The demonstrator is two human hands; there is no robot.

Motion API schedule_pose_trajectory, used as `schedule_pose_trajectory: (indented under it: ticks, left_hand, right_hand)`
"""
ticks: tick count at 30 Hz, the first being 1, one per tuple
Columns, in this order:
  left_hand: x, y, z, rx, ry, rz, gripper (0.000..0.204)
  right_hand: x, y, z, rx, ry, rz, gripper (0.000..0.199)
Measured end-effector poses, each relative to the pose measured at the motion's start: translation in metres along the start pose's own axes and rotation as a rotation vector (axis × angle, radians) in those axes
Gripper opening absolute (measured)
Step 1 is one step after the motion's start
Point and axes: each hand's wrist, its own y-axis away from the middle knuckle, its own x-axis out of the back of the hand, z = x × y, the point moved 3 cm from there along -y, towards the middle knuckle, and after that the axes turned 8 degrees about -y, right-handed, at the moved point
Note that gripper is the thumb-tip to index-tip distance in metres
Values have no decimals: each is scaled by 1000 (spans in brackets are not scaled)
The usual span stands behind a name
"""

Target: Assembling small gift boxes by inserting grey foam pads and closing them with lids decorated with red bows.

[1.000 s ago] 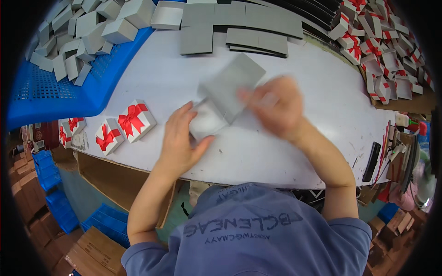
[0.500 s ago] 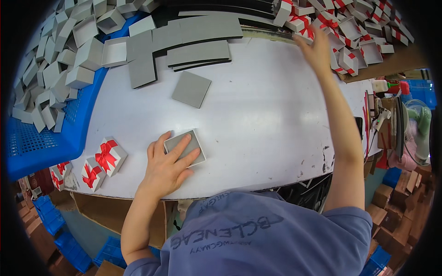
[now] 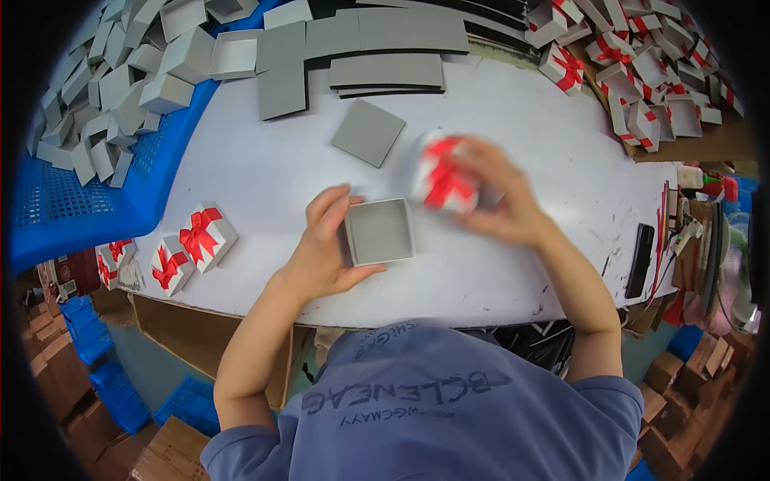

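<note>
Left of the open white square cardboard box [image 3: 410,229], the left hand [image 3: 318,255] cups it; right, the right hand [image 3: 504,197] pinches a red-bowed white square lid [image 3: 443,180]; below, a lettered blue cloth shirt [image 3: 457,401].

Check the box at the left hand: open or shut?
Open. The box shows its grey inside from above; the bow-topped lid is apart from it, in the right hand.

An open white box [image 3: 411,230], grey inside, faces up just left of a tilted, red-bowed white lid [image 3: 446,175].
</note>
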Motion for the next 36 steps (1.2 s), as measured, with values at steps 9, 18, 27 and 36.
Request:
schedule_pose_trajectory:
  ticks: [9, 18, 27, 36]
  left_hand:
    - [-6, -32, 15, -12, -218, -287, 88]
    - [93, 9, 12, 488, -889, -456, 86]
    - [133, -103, -109, 302, -1399, 41, 42]
    - [82, -43, -22, 56, -718, 37, 8]
  right_hand:
    - [-55, 5, -38, 282, 430, -254, 66]
    - [-47, -64, -13, 241, 391, -135, 62]
    - [-82, -29, -34, 158, 430, -325, 55]
    - [-20, -22, -46, 196, 384, 317, 36]
